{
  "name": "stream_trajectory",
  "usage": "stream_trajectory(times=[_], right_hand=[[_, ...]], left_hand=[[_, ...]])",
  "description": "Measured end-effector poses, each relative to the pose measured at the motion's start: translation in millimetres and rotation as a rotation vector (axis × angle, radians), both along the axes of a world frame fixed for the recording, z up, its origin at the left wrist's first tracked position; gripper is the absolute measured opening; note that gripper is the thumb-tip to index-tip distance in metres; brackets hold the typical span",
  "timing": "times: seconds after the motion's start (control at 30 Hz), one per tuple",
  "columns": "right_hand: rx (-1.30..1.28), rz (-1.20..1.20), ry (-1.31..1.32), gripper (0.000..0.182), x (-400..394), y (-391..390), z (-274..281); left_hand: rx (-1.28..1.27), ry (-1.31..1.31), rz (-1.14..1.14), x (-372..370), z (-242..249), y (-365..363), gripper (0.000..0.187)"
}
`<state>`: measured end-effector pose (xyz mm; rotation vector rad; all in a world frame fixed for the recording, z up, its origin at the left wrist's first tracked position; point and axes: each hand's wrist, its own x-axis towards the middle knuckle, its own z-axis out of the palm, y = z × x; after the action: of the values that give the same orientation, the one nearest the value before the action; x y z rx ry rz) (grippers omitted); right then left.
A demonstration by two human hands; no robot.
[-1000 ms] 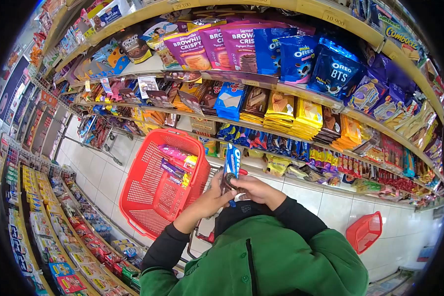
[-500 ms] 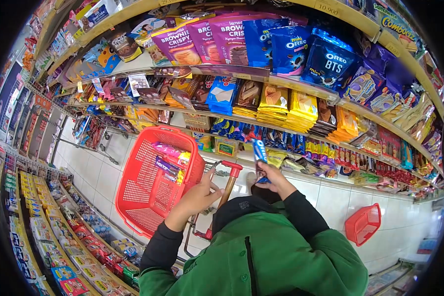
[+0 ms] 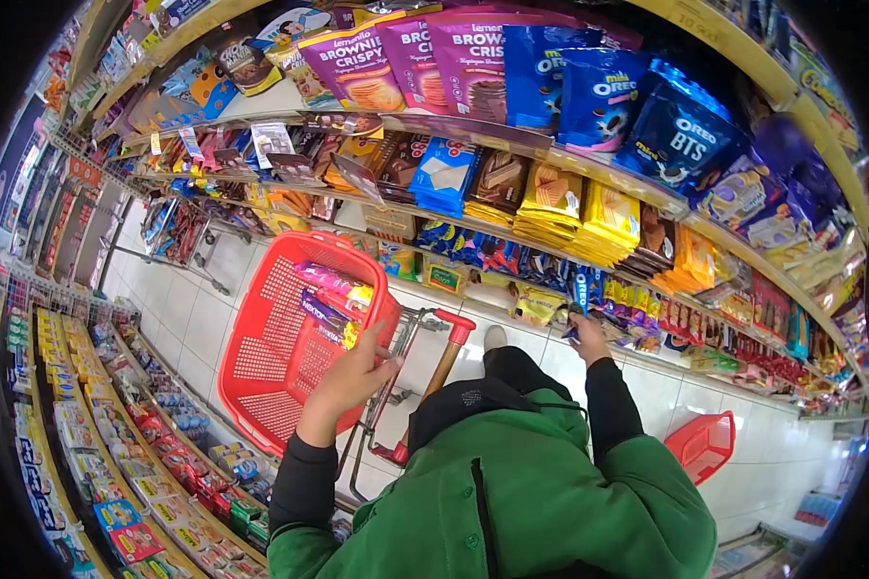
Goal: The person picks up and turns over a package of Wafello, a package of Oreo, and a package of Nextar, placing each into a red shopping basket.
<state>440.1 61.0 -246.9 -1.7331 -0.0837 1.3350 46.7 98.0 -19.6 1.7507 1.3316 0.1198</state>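
My left hand (image 3: 350, 381) is held over the near right side of a red basket (image 3: 253, 372), fingers apart and with nothing in them. Inside the basket lie pink and dark purple snack packs (image 3: 323, 314). My right hand (image 3: 589, 338) is closed on a blue Oreo pack (image 3: 579, 289), which stands upright close to the lower shelf of small snack packs. Part of the pack is hidden by the fingers.
A cart handle (image 3: 446, 362) stands between my body and the basket. Shelves of biscuits (image 3: 550, 203) curve across the front. Another red basket (image 3: 702, 446) is on the floor at right. More shelves (image 3: 116, 454) run along the left.
My right hand has moved right and forward with the Oreo pack, toward the lower shelf. My left hand has shifted slightly left toward the basket. The view has shifted a little.
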Motion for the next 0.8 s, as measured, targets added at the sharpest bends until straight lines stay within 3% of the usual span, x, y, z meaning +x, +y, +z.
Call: stream_trajectory(times=[0.13,0.17,0.33,0.43,0.47,0.67,0.77,0.8], right_hand=[[-0.008,-0.117,0.035,0.014,30.2,24.9,-29.7],[-0.008,-0.135,0.078,0.014,29.0,33.3,-15.1],[-0.025,-0.301,0.03,0.017,52.0,74.1,-68.5],[0.085,-0.274,-0.011,0.014,58.9,93.4,-95.5],[0.045,-0.256,-0.03,0.025,65.5,98.0,-111.5],[-0.369,1.149,-1.483,0.054,88.5,103.7,-149.3],[-0.432,1.103,-1.5,0.049,107.1,107.0,-194.4],[-0.51,1.181,-1.285,0.046,129.5,105.6,-268.5]], left_hand=[[0.008,-0.01,0.135,-9.7,-13.1,8.5,0.057],[0.012,-0.004,0.171,-10.4,-15.0,11.0,0.056],[0.053,0.035,0.278,-12.5,-35.2,19.9,0.047],[0.047,-0.038,0.367,-9.6,-43.4,21.3,0.042],[0.072,-0.058,0.395,-12.3,-51.7,19.5,0.041],[0.16,-0.137,0.552,-9.3,-52.5,1.4,0.036],[0.139,-0.15,0.604,-10.7,-56.9,-8.6,0.035],[0.128,-0.154,0.622,-11.7,-60.2,-12.0,0.035]])
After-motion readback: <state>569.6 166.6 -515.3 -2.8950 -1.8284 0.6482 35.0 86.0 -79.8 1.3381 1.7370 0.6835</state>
